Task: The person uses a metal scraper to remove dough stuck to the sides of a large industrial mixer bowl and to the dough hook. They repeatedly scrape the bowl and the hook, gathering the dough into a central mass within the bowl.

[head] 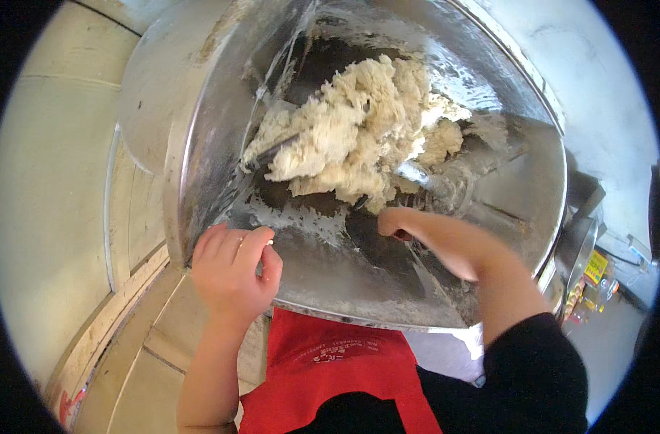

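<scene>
A large, shaggy mass of pale dough [357, 125] lies in a steel dough mixer's bowl [319, 271]. It hangs around the mixing arm, whose bare metal shaft [414, 172] shows at the right. My right hand [399, 221] reaches into the bowl just below the dough, its fingers bent down and mostly hidden. Whether it holds anything is unclear. At the bowl's near left corner, my left hand [235, 266] lies over the rim with curled fingers. Small dough crumbs cling near its fingertips, and I cannot tell if it grips the rim.
Close on the left stands a pale tiled wall [53, 179], with floor tiles [151, 374] below. A red apron [330, 347] hangs against the bowl's front. Beyond the right rim are a metal pan [579, 249] and a clear plastic bottle [598, 290].
</scene>
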Demonstrator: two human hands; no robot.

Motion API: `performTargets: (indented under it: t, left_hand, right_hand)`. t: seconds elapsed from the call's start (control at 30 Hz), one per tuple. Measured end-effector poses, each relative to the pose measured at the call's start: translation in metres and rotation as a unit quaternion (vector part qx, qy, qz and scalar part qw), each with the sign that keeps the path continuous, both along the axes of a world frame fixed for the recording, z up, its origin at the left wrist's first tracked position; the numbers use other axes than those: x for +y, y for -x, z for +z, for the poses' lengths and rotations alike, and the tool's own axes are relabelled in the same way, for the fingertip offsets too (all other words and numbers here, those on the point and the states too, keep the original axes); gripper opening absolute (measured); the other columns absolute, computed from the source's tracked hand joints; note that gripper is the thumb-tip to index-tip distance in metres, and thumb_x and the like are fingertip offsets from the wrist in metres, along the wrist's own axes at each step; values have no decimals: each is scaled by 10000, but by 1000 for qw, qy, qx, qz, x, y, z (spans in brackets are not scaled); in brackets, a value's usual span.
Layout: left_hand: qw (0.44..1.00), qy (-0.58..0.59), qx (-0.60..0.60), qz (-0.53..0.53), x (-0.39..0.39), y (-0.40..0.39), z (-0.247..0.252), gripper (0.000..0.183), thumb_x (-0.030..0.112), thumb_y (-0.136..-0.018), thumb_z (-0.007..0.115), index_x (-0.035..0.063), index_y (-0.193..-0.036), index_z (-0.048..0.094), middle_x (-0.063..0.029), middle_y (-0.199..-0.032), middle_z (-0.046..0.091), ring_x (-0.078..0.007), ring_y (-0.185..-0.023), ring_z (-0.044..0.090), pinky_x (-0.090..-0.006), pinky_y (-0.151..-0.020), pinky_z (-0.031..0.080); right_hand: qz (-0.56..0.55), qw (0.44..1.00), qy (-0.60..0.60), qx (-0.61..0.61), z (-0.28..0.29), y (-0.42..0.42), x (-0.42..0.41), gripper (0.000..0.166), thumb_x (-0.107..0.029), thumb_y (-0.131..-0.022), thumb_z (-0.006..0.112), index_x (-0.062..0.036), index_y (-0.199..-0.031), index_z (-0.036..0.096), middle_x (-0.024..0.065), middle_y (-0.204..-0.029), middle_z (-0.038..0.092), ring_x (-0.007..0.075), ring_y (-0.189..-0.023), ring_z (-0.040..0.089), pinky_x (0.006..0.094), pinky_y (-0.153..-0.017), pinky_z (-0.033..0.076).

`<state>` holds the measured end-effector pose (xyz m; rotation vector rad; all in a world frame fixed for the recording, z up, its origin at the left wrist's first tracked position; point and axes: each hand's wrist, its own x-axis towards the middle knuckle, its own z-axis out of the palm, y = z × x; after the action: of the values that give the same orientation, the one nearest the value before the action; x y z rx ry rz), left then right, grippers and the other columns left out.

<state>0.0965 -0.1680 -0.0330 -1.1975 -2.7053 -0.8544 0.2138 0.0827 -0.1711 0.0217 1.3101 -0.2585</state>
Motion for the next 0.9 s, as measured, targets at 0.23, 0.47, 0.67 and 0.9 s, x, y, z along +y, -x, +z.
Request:
performTargets:
  t: [0.23,0.47,0.67,0.9]
  left_hand:
    - [999,20,6,38,-8,-5,1,214,51,-567,577,114,-771,565,-24,-633,525,-210,-596,518,-362,-672,465]
    - [1000,-17,4,0,1,-1,3,238,58,-563,584,113,-794,573,-22,-625,519,-201,-591,515,-359,-674,467]
    - [999,-42,-12,22,-12,-7,-1,239,22,-573,559,91,-800,529,-36,-650,520,-227,-598,513,-383,-691,463]
    - [996,-82,10,37,-16,-8,-4,289,21,-561,554,79,-835,482,-62,-704,523,-261,-613,508,-389,-667,464]
  right_hand:
    - [-121,987,88,-60,131,41,11,265,-43,-744,396,92,-966,449,152,-596,549,190,-429,519,310,-366,418]
    - [77,994,71,22,-98,-6,-30,287,-129,-755,433,-15,-603,648,133,-633,618,254,-563,591,400,-544,473]
    - [-39,997,72,7,71,30,-27,182,-51,-729,444,79,-851,476,148,-570,583,197,-479,577,343,-410,467]
    - [-91,993,59,-46,122,94,-51,199,-20,-721,410,138,-834,453,174,-607,530,242,-422,511,368,-346,420]
